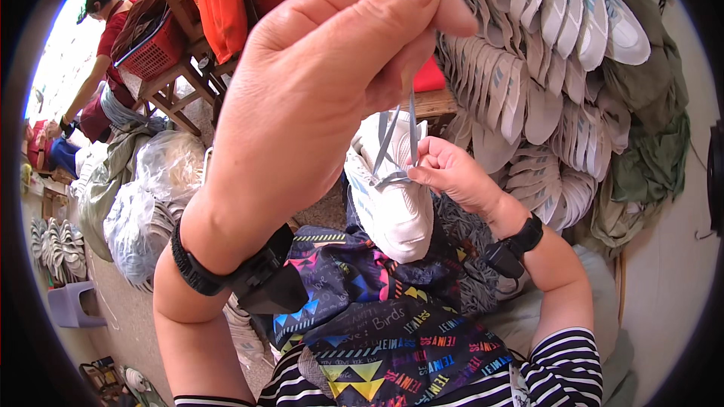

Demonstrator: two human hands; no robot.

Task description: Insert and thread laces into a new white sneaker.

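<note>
My left hand (320,79) is raised nearest the camera, thumb and forefinger pressed together on the end of the grey lace (387,139), the other fingers curled in. The lace hangs below those fingers to the white shoe (394,215), which sits toe toward me above my lap. My right hand (461,177) is lower, at the shoe's right side; its thumb and forefinger meet on the lace by the opening, with no gap between them that I can see. Under both hands spreads my patterned apron (411,339), with grey strands (473,256) just below my right fingers. Beyond them, to the right, white and grey shoes are stacked in rows (498,83), beside green cloth (652,162). Farther off, left of my left hand, are a clear bag (170,169), a red basket (154,49) and a person (121,26) in red.
</note>
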